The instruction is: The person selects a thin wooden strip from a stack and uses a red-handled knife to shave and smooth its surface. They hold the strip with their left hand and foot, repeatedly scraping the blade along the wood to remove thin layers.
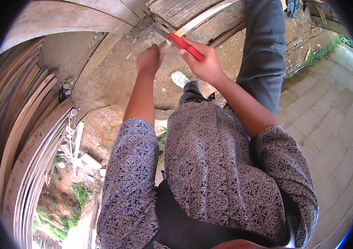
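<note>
My right hand (204, 62) is closed around the red handle (185, 46) of a bladed tool. Its narrow grey blade (160, 32) points up and to the left; whether it is a knife or another cutter is hard to tell. Just to the left, my left hand (149, 59) grips a short piece of pale wood (165, 45) whose end sticks out beside the tool's handle. The blade lies close to the wood's far end, and I cannot tell whether they touch. My left fingers are partly hidden behind the wood.
Stacked planks (31, 120) stand along the left side, and weathered boards (77, 17) lie at the far side. Wood scraps (89, 159) litter the dirt on the left. A white shoe (179, 79) rests on bare ground (114, 66). Paving (321, 108) covers the right.
</note>
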{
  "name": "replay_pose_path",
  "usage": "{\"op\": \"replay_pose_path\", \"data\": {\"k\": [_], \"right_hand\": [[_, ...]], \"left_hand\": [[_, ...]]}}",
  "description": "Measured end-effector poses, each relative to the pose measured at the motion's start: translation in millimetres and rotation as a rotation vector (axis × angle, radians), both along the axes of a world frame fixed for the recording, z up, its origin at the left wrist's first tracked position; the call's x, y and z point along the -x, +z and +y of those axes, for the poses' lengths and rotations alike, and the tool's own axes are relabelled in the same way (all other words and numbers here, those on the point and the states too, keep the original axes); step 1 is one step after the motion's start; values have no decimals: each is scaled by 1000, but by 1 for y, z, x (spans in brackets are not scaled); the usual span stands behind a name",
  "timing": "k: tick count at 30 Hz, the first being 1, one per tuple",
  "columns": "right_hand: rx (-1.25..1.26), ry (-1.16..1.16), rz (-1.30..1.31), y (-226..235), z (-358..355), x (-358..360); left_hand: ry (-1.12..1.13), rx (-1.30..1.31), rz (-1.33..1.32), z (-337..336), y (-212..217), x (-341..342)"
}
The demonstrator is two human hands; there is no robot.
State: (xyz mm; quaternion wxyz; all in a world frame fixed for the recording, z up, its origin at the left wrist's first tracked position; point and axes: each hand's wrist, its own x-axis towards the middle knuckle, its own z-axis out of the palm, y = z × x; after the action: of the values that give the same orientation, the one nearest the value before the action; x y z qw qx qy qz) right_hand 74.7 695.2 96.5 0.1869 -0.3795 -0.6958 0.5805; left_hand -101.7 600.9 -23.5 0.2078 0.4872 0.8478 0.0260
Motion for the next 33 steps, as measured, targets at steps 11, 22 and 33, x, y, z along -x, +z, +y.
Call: {"op": "replay_pose_path", "data": {"k": [11,22,33], "right_hand": [[-22,42,-110,42,-30,-48],[-75,105,-163,53,-23,-58],[-88,43,-35,10,-17,-31]], "left_hand": [[-23,20,-6,2,-3,2],[15,-8,-5,-5,-8,-2],[-11,-8,-32,2,-7,1]]}}
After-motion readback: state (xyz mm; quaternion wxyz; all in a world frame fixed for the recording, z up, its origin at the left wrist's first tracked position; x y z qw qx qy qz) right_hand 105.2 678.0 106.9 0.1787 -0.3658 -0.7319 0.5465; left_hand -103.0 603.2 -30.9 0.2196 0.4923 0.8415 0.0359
